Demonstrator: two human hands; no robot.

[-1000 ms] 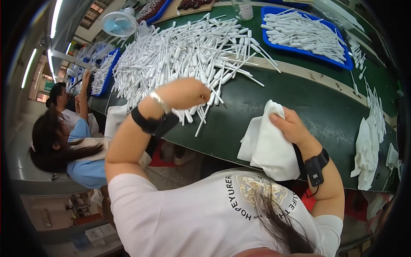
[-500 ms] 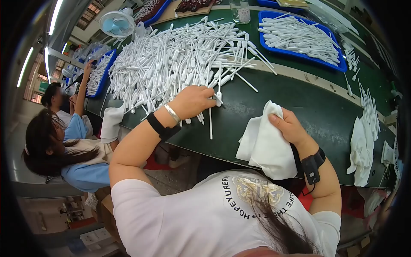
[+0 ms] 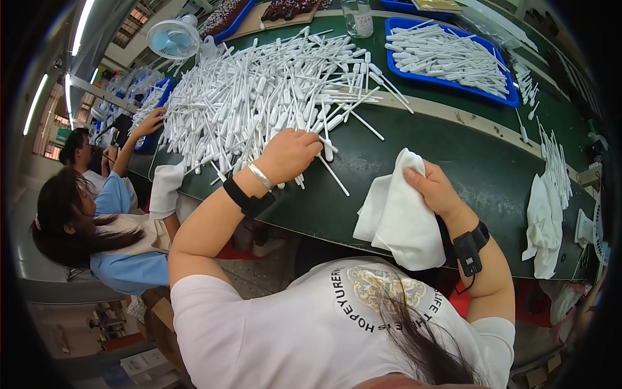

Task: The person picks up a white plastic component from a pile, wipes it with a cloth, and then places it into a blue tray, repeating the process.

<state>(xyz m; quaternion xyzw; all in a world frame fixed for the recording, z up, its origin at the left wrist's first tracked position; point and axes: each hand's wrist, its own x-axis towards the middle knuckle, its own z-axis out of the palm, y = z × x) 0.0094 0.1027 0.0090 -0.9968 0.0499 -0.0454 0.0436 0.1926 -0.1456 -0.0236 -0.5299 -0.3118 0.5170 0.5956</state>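
Observation:
My left hand (image 3: 290, 155) is at the near edge of a large pile of white sticks (image 3: 240, 97), each with one thick, paddle-like end. Its fingers are closed, the tips partly hidden, and one white stick (image 3: 335, 177) slants out from beneath them. Beside the fingertips another thick end stands out against the dark green tabletop. My right hand (image 3: 437, 188) grips a folded white cloth (image 3: 405, 220), thumb on top, at the table's near edge.
A blue tray (image 3: 453, 89) of similar sticks stands far right, near a glass jar (image 3: 358, 19). More sticks (image 3: 555, 162) and a white cloth (image 3: 544, 223) lie at the right. A small fan (image 3: 173, 40) stands behind the pile. Co-workers sit at left, one reaching toward a blue tray.
The stick under my left fingers has swung its free end to the right, and the hand has shifted slightly left. My right hand keeps the cloth. A co-worker's raised hand has lowered toward the tray.

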